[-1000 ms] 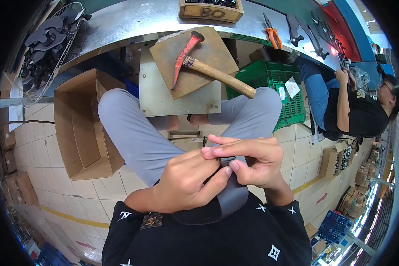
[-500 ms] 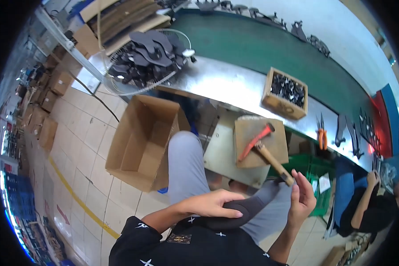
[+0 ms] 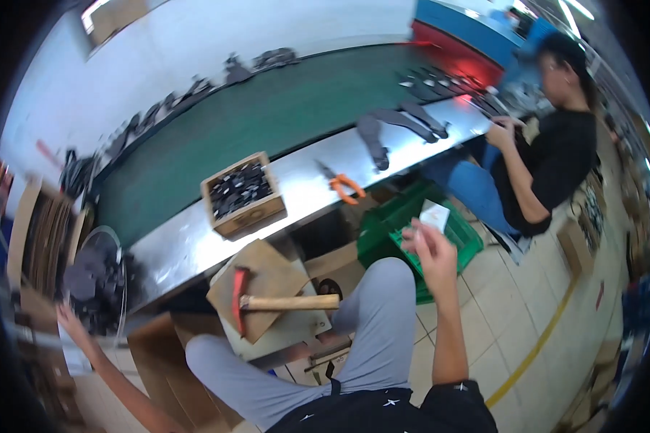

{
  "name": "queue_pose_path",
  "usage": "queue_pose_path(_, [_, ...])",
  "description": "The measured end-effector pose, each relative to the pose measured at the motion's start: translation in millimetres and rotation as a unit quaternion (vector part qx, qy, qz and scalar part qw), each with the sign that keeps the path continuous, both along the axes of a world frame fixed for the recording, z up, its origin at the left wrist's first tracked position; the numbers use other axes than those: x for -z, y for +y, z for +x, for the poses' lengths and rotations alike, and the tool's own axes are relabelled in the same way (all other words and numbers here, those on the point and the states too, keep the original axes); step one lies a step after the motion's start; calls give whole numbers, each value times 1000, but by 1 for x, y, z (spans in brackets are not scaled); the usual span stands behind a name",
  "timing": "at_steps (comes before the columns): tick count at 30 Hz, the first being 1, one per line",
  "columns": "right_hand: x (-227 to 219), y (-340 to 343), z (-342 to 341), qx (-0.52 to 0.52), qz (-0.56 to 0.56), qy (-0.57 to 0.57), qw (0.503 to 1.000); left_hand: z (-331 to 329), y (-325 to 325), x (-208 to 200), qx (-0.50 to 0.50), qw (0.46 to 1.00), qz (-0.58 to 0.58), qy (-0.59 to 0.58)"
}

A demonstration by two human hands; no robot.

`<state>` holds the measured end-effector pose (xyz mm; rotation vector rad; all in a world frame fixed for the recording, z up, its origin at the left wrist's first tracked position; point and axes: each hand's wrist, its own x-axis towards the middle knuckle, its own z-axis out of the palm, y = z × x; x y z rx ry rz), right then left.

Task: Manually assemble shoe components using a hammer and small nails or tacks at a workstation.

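At far left, my left hand (image 3: 72,326) is stretched out beside a wire basket (image 3: 125,285) heaped with dark, curved, flat pieces (image 3: 87,278). Its fingers look apart, though they are small and blurred; I see nothing in them. My right hand (image 3: 435,252) is raised over the green crate (image 3: 368,242), right of my knee. Its fingers are curled in toward the thumb, and whatever they may hold is hidden. Between my knees, a hammer (image 3: 289,302) with a red head and wooden handle lies on a brown board (image 3: 267,261) on a pale stand (image 3: 251,351).
On the metal bench edge stand a wooden box (image 3: 249,218) of small black parts, orange-handled pliers (image 3: 344,186) and dark curved pieces (image 3: 374,141). A green surface (image 3: 282,108) runs behind. A cardboard box (image 3: 162,353) is by my left knee. A co-worker (image 3: 549,144) sits at right.
My view has swung right. My left hand has left the dark curved piece on my lap and reached to the basket. My right hand has moved away from the hammer handle's end.
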<state>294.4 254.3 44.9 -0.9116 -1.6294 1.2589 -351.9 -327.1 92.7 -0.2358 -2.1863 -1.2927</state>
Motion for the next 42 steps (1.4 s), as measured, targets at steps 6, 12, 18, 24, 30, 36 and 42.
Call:
queue_pose_path(6, [46,275,37,278,181,-198,922,130,128,60,186,981,-11,-46])
queue_pose_path(12, [119,404,6,210,262,-316,887,201,131,54,275,947,-37,-163])
queue_pose_path(18, [76,327,-106,66,146,-106,981,277,149,5,210,963,-145,-84])
queue_pose_path(24, [-88,75,-169,-145,-14,233,961,357,292,-52,352,914,-193,54])
queue_pose_path(30, [-138,-99,-135,-632,70,90,767,383,299,-75,329,892,-118,288])
queue_pose_path(36, [-30,-107,-145,-341,430,-154,821,384,235,-87,338,897,-111,262])
queue_pose_path(42, [5,-97,-95,-332,319,-420,782,395,225,-63,435,865,230,96])
